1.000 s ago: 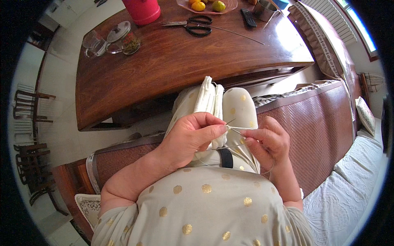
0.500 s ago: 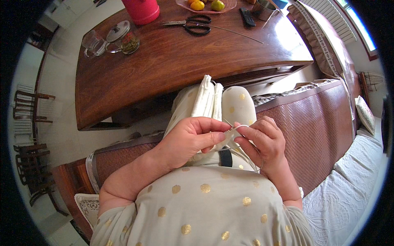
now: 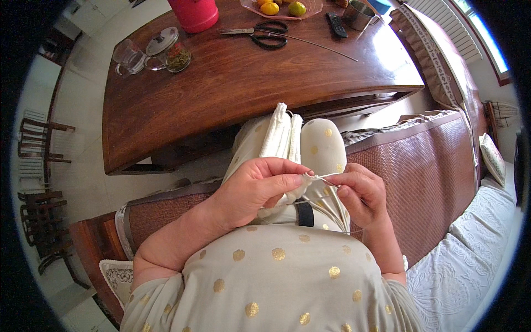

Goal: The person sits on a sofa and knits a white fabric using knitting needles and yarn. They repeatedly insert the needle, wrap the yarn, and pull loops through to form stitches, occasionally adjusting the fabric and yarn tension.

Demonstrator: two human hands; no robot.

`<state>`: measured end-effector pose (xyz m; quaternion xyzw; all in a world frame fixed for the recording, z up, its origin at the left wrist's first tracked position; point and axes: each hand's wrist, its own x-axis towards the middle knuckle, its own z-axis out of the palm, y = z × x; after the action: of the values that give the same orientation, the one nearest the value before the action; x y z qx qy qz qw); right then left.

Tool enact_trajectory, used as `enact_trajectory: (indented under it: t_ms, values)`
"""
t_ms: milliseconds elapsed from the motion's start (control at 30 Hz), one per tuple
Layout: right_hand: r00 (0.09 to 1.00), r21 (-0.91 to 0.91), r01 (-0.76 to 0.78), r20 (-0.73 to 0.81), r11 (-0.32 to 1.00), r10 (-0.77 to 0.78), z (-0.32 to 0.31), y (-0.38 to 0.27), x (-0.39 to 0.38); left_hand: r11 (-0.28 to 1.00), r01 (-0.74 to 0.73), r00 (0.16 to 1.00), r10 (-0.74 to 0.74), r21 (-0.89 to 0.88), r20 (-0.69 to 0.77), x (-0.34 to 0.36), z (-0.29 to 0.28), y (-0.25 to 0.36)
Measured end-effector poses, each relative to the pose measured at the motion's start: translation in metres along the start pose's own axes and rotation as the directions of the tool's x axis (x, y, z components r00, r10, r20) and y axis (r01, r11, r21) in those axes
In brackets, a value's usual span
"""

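Observation:
My left hand is closed in a pinch on the edge of white knitting, just above my lap. Opposite it, my right hand has thumb and fingers pressed together on a thin knitting needle. A strand of white yarn stretches from the knitting's edge to my right fingers. Below them runs a thin cord, apparently the needle's cable. Folded white ribbed fabric lies along my thigh beyond the left hand; whether it joins the held piece is hidden. My left fingers cover most of the stitches.
Ahead stands a dark wooden table. On it lie black-handled scissors, a long thin rod and a remote control. Glass cups, a red container and a fruit dish stand there too. A woven brown seat mat is at right.
My right hand has moved slightly right and away from the left, drawing the yarn strand straighter. The needle tip that showed above the left fingertips no longer shows there.

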<state>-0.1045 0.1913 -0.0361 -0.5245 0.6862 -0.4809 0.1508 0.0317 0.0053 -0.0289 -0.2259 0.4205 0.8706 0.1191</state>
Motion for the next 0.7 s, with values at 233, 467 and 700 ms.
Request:
enact_trajectory:
  t_ms: [233,467,700]
  values:
    - [0.999,0.026,-0.002,0.042,1.000,0.001,-0.005,0.002,0.001,0.998,-0.002,1.000,0.001,0.058,0.023,-0.003,0.001,0.006]
    - [0.997,-0.123,0.073,0.043,0.990,-0.068,-0.006,-0.005,0.007,0.995,-0.013,1.000,0.013,0.101,-0.002,-0.002,0.007,0.003]
    - [0.989,-0.499,0.140,0.105,0.855,-0.101,-0.001,-0.030,0.019,1.000,0.023,1.000,-0.023,0.013,0.000,0.001,0.004,-0.004]
